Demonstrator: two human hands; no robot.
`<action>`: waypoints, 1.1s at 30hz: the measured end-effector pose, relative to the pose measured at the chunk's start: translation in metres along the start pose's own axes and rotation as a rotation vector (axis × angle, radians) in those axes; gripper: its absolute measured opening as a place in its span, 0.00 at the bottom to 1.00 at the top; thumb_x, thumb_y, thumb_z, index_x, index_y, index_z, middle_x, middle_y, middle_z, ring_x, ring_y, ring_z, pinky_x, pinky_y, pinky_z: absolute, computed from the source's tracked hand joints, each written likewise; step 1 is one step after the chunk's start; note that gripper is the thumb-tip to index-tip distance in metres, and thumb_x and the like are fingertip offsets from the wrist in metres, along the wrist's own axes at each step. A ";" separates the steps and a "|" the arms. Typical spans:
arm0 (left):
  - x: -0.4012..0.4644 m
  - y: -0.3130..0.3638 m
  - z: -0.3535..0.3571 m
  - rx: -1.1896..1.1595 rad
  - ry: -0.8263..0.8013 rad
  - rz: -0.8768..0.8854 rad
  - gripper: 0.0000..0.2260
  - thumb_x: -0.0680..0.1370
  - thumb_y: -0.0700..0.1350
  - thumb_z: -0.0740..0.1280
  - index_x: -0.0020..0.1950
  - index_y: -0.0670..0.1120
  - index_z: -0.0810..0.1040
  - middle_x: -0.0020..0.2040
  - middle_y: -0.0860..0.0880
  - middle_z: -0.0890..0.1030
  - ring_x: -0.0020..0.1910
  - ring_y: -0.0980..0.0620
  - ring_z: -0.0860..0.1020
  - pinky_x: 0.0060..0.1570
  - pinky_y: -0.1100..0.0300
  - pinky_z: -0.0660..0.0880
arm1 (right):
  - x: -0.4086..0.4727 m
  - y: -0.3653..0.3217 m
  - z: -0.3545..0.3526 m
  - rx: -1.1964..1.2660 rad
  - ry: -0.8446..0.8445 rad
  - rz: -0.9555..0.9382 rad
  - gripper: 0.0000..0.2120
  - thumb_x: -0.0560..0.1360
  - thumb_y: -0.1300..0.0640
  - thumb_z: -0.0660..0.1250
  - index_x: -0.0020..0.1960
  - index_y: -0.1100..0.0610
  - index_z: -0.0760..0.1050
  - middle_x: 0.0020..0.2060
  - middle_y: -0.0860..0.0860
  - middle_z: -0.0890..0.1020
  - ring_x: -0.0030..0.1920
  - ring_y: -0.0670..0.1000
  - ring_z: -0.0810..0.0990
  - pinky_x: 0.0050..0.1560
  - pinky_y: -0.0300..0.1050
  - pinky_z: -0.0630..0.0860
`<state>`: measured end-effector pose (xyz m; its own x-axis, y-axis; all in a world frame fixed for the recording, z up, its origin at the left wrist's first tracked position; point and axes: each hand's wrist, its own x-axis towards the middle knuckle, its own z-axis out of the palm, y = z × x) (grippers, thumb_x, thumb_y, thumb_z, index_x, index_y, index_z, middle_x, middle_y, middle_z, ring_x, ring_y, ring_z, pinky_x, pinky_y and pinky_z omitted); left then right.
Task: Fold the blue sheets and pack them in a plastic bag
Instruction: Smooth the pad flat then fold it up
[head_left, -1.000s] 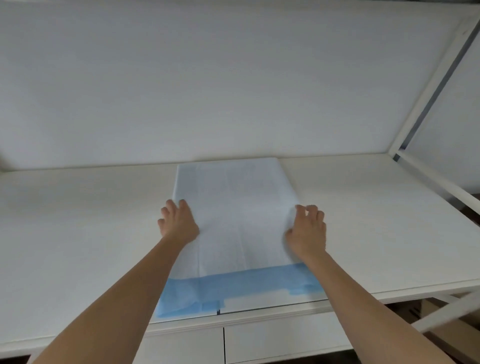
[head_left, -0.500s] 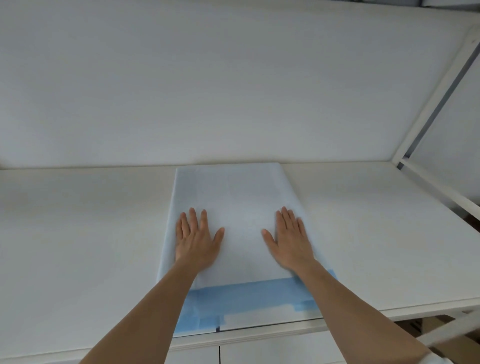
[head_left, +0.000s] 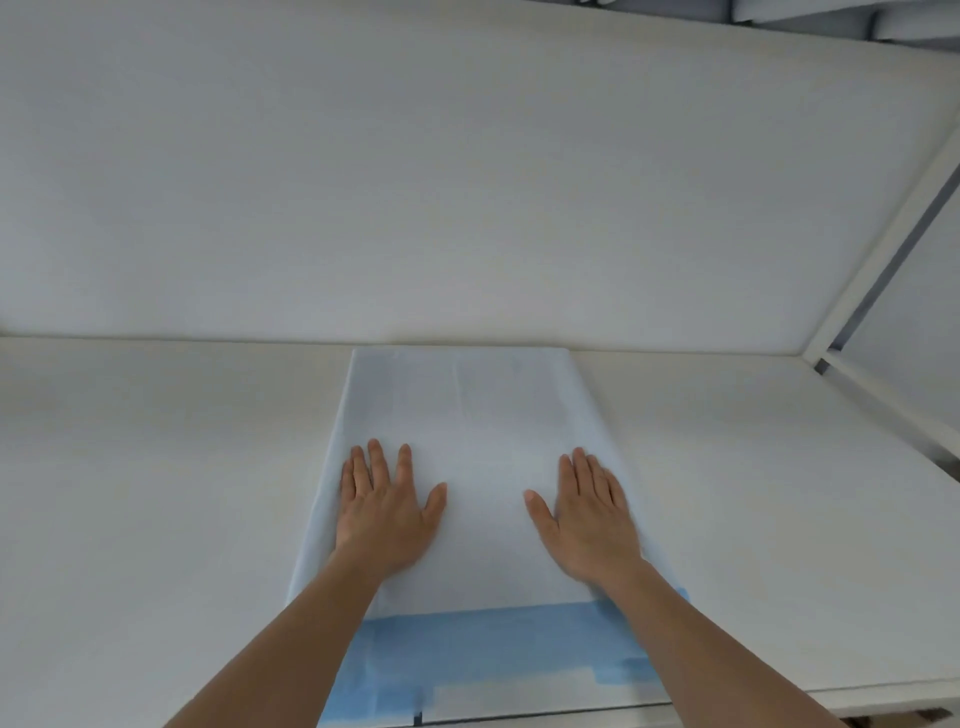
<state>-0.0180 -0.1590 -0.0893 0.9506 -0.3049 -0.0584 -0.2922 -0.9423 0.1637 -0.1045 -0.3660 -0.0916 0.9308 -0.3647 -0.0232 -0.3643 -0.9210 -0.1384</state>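
White tabletop (head_left: 156, 493), blue sheet (head_left: 467, 415) folded flat
left hand (head_left: 384, 514) and right hand (head_left: 587, 514) press it with straight fingers, gripping nothing; looks thin, floppy, light, so best pinched at the corners

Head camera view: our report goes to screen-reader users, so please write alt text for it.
Both hands, left hand and right hand, press flat with straight fingers on a folded pale blue sheet lying on a white table. A darker blue layer shows at the sheet's near edge.
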 end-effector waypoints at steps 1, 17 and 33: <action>0.002 0.000 -0.001 0.001 -0.003 -0.003 0.33 0.79 0.64 0.45 0.78 0.48 0.45 0.78 0.39 0.43 0.77 0.39 0.41 0.75 0.48 0.40 | 0.002 0.000 -0.001 0.007 -0.016 0.002 0.36 0.79 0.36 0.42 0.78 0.59 0.43 0.78 0.55 0.43 0.77 0.52 0.40 0.76 0.47 0.38; 0.092 0.000 -0.004 -0.070 0.200 0.046 0.20 0.81 0.57 0.49 0.64 0.45 0.66 0.64 0.45 0.67 0.64 0.43 0.65 0.64 0.50 0.63 | 0.093 -0.022 -0.011 -0.039 0.151 -0.017 0.21 0.80 0.46 0.52 0.62 0.61 0.69 0.61 0.56 0.70 0.62 0.56 0.68 0.60 0.49 0.68; 0.174 0.008 0.000 -0.069 0.089 0.286 0.24 0.83 0.54 0.46 0.78 0.48 0.51 0.79 0.52 0.49 0.77 0.54 0.47 0.76 0.55 0.43 | 0.186 -0.073 0.005 0.090 -0.022 -0.376 0.24 0.83 0.48 0.46 0.78 0.51 0.52 0.78 0.45 0.51 0.77 0.44 0.46 0.76 0.49 0.43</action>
<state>0.1447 -0.2196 -0.0986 0.8371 -0.5403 0.0858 -0.5444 -0.8074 0.2275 0.0956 -0.3666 -0.0904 0.9997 0.0000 0.0249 0.0057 -0.9738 -0.2272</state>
